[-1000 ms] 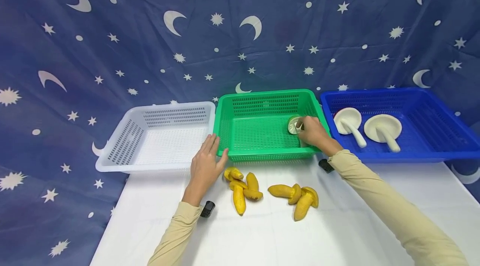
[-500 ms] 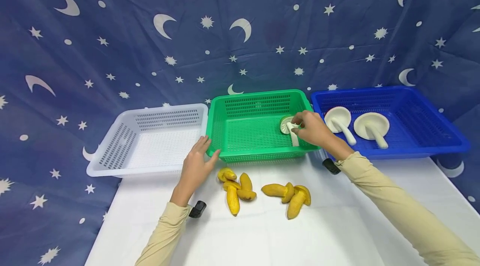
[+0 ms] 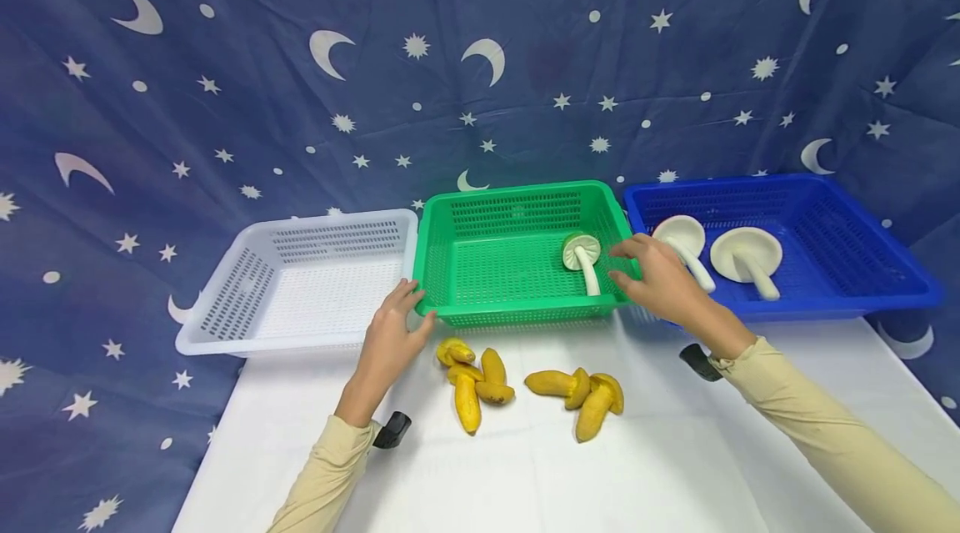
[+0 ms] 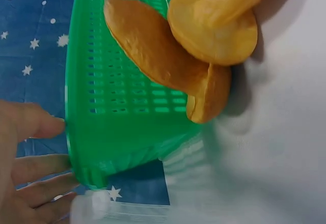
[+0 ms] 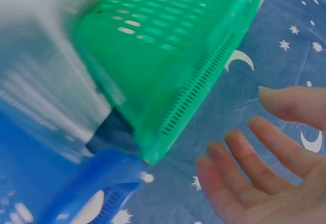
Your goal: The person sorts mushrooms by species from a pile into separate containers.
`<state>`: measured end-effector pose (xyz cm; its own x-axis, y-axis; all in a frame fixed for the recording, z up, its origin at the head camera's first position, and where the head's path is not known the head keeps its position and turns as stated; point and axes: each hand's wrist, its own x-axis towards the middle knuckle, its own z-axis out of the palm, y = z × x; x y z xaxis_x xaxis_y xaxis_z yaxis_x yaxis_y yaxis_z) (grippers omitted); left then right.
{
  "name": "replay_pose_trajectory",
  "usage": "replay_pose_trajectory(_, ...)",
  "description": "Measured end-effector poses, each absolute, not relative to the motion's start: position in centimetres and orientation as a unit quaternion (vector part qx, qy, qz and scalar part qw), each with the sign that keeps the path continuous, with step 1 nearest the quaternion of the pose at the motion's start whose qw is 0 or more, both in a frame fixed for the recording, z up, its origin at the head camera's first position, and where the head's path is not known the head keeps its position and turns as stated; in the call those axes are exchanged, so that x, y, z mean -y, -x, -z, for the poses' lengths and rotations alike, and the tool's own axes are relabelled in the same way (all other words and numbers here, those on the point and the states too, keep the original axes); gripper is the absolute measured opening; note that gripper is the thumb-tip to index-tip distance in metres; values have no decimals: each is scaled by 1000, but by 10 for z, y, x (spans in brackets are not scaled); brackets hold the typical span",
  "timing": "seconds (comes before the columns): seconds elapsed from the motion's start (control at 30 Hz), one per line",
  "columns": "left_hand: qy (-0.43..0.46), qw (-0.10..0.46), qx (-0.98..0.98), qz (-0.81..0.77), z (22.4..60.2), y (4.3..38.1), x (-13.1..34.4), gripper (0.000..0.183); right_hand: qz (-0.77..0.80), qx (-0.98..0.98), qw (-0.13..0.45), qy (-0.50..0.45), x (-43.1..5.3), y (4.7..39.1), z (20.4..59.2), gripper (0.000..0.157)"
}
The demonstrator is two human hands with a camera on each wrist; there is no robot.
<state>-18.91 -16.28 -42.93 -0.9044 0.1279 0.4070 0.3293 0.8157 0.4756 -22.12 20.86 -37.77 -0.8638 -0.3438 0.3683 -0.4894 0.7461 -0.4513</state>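
Fingers spread, my right hand (image 3: 666, 281) hovers at the right edge of the green basket (image 3: 517, 313), near its mushroom (image 3: 587, 269); my left hand (image 3: 387, 348), also spread, is at the basket's left corner

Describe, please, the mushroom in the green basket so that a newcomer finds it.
Find the green basket, between the white basket and the blue basket. At its right side lies one mushroom, its white stem pointing toward the near rim. Ridges radiate across its cap underside, unlike the blue basket's smooth-looking mushrooms.

No text is readable; no numbers either.
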Motion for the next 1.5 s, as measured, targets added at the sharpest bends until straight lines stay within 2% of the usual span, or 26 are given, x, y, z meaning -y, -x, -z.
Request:
replay_pose_trajectory(0.13,148,188,925,295,426,177,160,36,-258,926,165,-223,-218,212,388,31)
replay_pose_trajectory(0.27,184,209,909,310,421,164,156,33,-242,931,175,-213,-226,207,401,46)
replay_pose_trajectory(0.4,207,229,899,310,416,151,149,32,-215,946,153,-187,-233,203,417,65)
replay_pose_trajectory(0.5,206,240,899,302,415,143,140,31,-202,955,129,-173,-237,200,427,72)
replay_pose_trajectory(0.6,197,245,904,291,418,137,130,29,-205,956,130,-168,-238,198,434,71)
replay_pose_trajectory(0.77,185,240,915,266,429,135,114,29,-237,946,164,-151,-233,199,438,64)
replay_pose_trajectory(1.07,160,179,949,204,452,144,101,34,-210,951,191,-120,-220,203,442,63)
replay_pose_trajectory(1.27,133,149,960,194,462,144,100,24,-186,956,192,-123,-221,202,446,63)
replay_pose_trajectory(1.5,112,164,955,220,460,140,105,14,-178,955,197,-130,-220,201,450,63)
